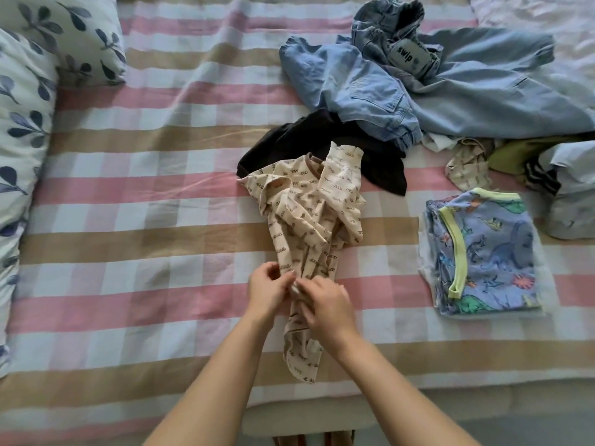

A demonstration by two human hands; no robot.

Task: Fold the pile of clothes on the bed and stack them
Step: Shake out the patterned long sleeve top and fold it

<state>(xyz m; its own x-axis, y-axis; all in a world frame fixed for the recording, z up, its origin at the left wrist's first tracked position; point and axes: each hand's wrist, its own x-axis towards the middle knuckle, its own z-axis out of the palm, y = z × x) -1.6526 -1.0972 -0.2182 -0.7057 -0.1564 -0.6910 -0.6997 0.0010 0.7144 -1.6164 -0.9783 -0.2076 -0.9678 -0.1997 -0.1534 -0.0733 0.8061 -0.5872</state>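
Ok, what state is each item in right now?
cream printed garment: unfolded, bunched, gripped at its near end.
left hand: grips the cream printed garment.
right hand: grips it too.
dinosaur-print garment: folded, lying flat.
denim clothes: unfolded, heaped.
dark brown garment: crumpled, partly under the denim.

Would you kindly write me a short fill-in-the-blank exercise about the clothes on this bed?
1. The left hand and right hand grip the cream garment, so ___ of the two is free.
2. The folded blue top is printed with ___.
3. The label on the jeans reads ___.
4. The pillows lie on the ___ side of the bed.
Missing: neither; dinosaurs; swip; left.
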